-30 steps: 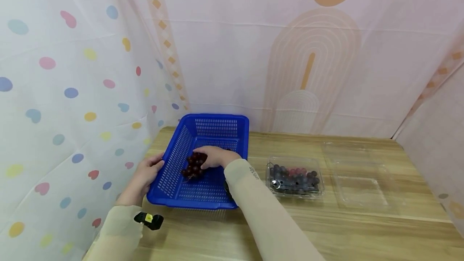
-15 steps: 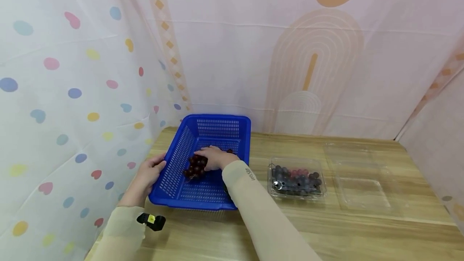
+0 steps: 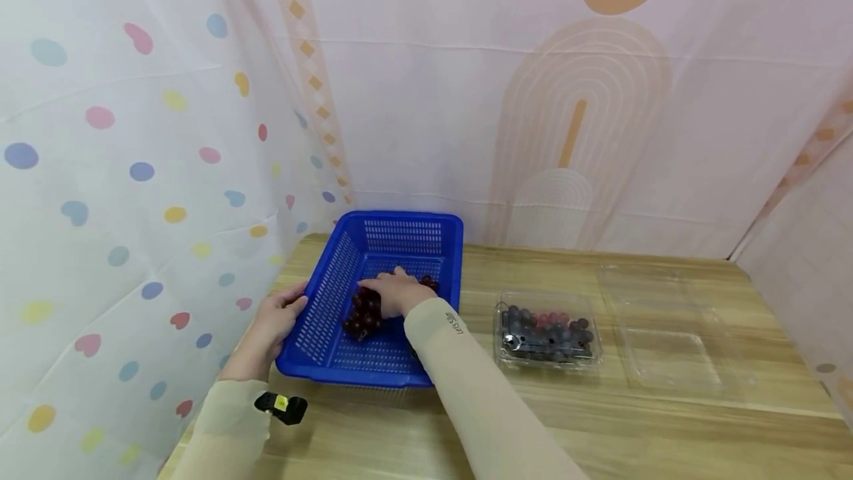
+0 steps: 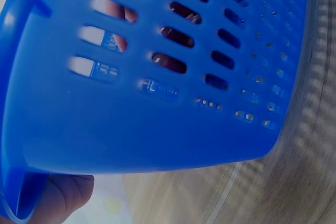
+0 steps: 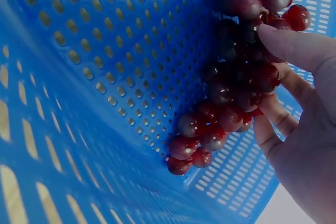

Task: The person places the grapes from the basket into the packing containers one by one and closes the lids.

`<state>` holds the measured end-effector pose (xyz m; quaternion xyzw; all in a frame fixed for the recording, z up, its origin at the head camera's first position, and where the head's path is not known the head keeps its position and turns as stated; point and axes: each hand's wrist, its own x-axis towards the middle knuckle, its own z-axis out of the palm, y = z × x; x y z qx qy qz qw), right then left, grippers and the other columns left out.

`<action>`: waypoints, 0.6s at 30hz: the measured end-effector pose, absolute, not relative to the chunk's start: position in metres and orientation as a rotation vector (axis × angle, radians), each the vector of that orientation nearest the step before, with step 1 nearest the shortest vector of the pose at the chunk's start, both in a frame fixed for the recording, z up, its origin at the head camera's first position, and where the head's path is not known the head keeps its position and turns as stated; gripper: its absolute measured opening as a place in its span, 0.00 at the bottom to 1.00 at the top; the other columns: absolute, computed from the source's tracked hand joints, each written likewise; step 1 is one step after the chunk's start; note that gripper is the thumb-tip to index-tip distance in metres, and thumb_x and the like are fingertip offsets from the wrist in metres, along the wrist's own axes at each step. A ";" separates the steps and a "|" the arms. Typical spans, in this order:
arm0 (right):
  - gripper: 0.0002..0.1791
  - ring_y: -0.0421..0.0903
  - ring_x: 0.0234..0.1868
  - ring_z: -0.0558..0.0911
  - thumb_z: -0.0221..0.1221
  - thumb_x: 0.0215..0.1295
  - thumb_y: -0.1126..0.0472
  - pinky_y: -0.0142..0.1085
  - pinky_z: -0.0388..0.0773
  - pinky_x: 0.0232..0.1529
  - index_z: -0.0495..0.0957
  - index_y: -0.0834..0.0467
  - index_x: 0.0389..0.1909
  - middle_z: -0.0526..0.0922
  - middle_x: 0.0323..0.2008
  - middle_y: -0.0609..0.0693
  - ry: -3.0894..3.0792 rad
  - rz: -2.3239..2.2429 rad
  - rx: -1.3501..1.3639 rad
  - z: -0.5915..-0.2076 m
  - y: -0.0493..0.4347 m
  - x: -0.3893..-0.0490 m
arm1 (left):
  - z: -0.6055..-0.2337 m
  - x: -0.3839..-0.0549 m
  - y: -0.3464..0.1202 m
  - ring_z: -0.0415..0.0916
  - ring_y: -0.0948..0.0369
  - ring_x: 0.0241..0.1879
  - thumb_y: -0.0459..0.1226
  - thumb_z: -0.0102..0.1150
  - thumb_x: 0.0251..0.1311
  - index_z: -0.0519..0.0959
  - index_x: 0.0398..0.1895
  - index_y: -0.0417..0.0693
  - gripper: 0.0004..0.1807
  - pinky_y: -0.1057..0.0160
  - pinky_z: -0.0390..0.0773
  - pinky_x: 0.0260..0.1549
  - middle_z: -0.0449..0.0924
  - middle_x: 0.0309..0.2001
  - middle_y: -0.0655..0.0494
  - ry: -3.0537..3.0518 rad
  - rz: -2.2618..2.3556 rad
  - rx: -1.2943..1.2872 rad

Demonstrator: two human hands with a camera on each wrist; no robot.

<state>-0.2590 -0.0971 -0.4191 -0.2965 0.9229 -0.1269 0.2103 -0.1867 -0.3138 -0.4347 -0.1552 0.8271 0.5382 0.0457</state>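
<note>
A blue plastic basket (image 3: 346,375) with slotted walls stands at the left of the table. My left hand (image 3: 269,323) grips its left rim; in the left wrist view some of that hand (image 4: 65,198) shows below the rim. Inside the basket, my right hand (image 3: 397,293) holds a bunch of dark red grapes (image 3: 363,317). Seen from the right wrist, the thumb lies over the upper part of the bunch (image 5: 226,103) and the fingers curl in at its side. More grapes (image 3: 429,283) lie to the right of the right hand, partly hidden by it.
Right of the basket sits a clear plastic clamshell (image 3: 549,332) with dark and reddish grapes in it. Farther right lies another clear plastic container (image 3: 673,350), opened out. Printed curtains (image 3: 413,124) close off the back and sides of the wooden table (image 3: 640,428).
My right hand has turned slightly on the bunch of grapes, and the bunch has shifted a little within the basket. More grapes show to its right. My left hand keeps its place on the rim.
</note>
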 end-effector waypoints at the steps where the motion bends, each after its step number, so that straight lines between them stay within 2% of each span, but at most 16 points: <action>1: 0.37 0.52 0.74 0.48 0.57 0.65 0.63 0.52 0.56 0.69 0.57 0.34 0.70 0.59 0.71 0.42 2.572 -0.344 -0.817 -0.420 -0.097 -0.259 | -0.435 -0.187 -0.314 0.73 0.60 0.49 0.39 0.38 0.73 0.55 0.72 0.45 0.26 0.70 0.75 0.41 0.61 0.68 0.38 2.525 1.640 -0.479; 4: 0.35 0.52 0.73 0.50 0.59 0.64 0.58 0.51 0.58 0.68 0.60 0.36 0.69 0.58 0.71 0.43 2.587 -0.298 -0.842 -0.422 -0.099 -0.258 | -0.435 -0.187 -0.313 0.72 0.56 0.53 0.39 0.38 0.74 0.55 0.73 0.45 0.26 0.68 0.75 0.43 0.60 0.68 0.38 2.525 1.626 -0.488; 7: 0.36 0.51 0.69 0.55 0.65 0.59 0.53 0.48 0.63 0.64 0.63 0.35 0.68 0.59 0.69 0.45 2.631 -0.265 -0.850 -0.422 -0.099 -0.257 | -0.435 -0.187 -0.313 0.71 0.56 0.53 0.39 0.38 0.74 0.55 0.73 0.46 0.26 0.68 0.75 0.43 0.60 0.69 0.39 2.520 1.617 -0.500; 9: 0.38 0.51 0.70 0.53 0.68 0.55 0.52 0.49 0.60 0.66 0.64 0.34 0.66 0.57 0.70 0.45 2.656 -0.251 -0.844 -0.422 -0.100 -0.257 | -0.435 -0.187 -0.314 0.71 0.57 0.52 0.39 0.38 0.74 0.55 0.73 0.46 0.26 0.69 0.74 0.42 0.60 0.69 0.39 2.520 1.620 -0.503; 12: 0.41 0.52 0.74 0.46 0.69 0.53 0.55 0.51 0.58 0.68 0.62 0.29 0.66 0.51 0.72 0.41 2.639 -0.282 -0.773 -0.421 -0.098 -0.255 | -0.435 -0.188 -0.314 0.71 0.57 0.52 0.40 0.38 0.74 0.55 0.73 0.47 0.26 0.69 0.74 0.42 0.60 0.69 0.39 2.523 1.620 -0.507; 14: 0.42 0.52 0.75 0.41 0.67 0.56 0.60 0.54 0.58 0.67 0.60 0.28 0.67 0.47 0.74 0.38 2.594 -0.301 -0.734 -0.419 -0.097 -0.253 | -0.435 -0.188 -0.314 0.70 0.55 0.54 0.39 0.38 0.74 0.55 0.73 0.46 0.26 0.67 0.74 0.43 0.59 0.69 0.39 2.526 1.620 -0.509; 18: 0.44 0.53 0.75 0.45 0.59 0.60 0.69 0.54 0.67 0.60 0.57 0.25 0.67 0.50 0.74 0.38 2.548 -0.326 -0.654 -0.418 -0.094 -0.251 | -0.435 -0.189 -0.314 0.68 0.52 0.57 0.40 0.37 0.74 0.54 0.73 0.47 0.26 0.64 0.73 0.47 0.59 0.69 0.40 2.535 1.612 -0.507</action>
